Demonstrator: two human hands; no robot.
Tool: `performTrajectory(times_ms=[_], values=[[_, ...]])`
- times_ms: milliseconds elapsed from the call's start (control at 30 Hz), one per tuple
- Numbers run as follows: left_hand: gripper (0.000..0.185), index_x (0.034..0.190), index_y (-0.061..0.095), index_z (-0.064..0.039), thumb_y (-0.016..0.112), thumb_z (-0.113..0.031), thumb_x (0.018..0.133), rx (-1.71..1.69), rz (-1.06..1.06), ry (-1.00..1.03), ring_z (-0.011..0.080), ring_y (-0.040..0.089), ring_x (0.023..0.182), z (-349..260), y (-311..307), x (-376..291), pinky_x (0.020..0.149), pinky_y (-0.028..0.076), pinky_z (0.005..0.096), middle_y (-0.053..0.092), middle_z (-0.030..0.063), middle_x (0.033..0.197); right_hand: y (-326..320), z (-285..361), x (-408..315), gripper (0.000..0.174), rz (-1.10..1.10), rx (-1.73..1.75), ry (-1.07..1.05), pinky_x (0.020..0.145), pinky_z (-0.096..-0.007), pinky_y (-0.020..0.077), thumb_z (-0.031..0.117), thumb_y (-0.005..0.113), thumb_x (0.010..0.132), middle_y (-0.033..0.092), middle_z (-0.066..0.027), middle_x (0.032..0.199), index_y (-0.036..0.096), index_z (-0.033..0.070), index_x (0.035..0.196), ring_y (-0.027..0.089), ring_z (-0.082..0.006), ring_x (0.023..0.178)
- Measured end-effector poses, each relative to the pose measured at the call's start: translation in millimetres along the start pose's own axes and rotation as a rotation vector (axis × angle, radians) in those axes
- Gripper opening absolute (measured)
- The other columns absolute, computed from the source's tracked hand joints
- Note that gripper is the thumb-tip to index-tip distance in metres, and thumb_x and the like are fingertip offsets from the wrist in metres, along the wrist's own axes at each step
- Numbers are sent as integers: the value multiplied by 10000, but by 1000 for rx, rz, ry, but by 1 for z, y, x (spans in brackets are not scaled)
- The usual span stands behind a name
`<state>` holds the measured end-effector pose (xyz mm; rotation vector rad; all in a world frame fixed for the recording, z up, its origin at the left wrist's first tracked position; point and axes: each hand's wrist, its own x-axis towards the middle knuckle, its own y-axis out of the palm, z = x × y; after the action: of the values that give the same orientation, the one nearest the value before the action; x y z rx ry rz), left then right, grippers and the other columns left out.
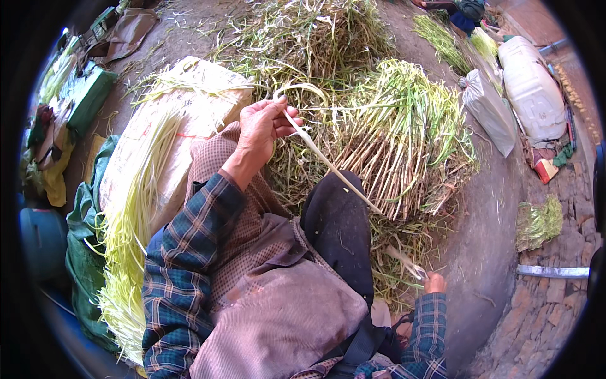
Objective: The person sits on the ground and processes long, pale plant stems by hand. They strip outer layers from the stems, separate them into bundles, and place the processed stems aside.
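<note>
Between thumb and fingers, my left hand (262, 130) holds a long pale plant stalk (326, 162) that slants down to the right, its thin leaf end looping above the fingertips. Low at the right, my right hand (434, 283) is closed around something blurred, with pale strips of peeled leaf at its fingers; whether it also holds a tool I cannot tell. Beyond my knee lies a fanned bundle of unpeeled stalks (386, 166) with brown lower ends and green leaves. Cleaned yellow-green stalks (137, 189) hang over a white sack-covered block (199, 106) at my left.
A large heap of leaf waste (322, 38) lies ahead. At the right are a white plastic container (532, 90), a grey bag (490, 111) and a metal bar (553, 271) by rough stone. Green sacking (85, 251) and a blue drum (43, 241) stand left. Part of another person (461, 19) shows top right.
</note>
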<state>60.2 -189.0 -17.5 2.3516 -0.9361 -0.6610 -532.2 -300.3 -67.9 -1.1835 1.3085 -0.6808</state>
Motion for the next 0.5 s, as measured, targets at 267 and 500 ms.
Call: performTrajectory(times_ms=[267, 500], values=[[150, 955, 518, -20, 499, -163, 915, -289, 253, -115, 131, 554, 578, -17, 20, -25, 506, 469, 245, 574, 42, 745, -51, 140, 60, 369, -311, 584, -308, 780, -354, 497, 150, 660, 779, 637, -155, 971, 584, 1, 1108, 622, -266, 828], [276, 1096, 498, 22, 445, -199, 939, -320, 428, -98, 66, 468, 464, -61, 45, -72, 384, 380, 193, 555, 32, 738, -95, 293, 127, 433, -377, 671, -732, 597, -299, 575, 135, 626, 825, 589, -218, 1104, 490, 27, 1221, 643, -208, 719]])
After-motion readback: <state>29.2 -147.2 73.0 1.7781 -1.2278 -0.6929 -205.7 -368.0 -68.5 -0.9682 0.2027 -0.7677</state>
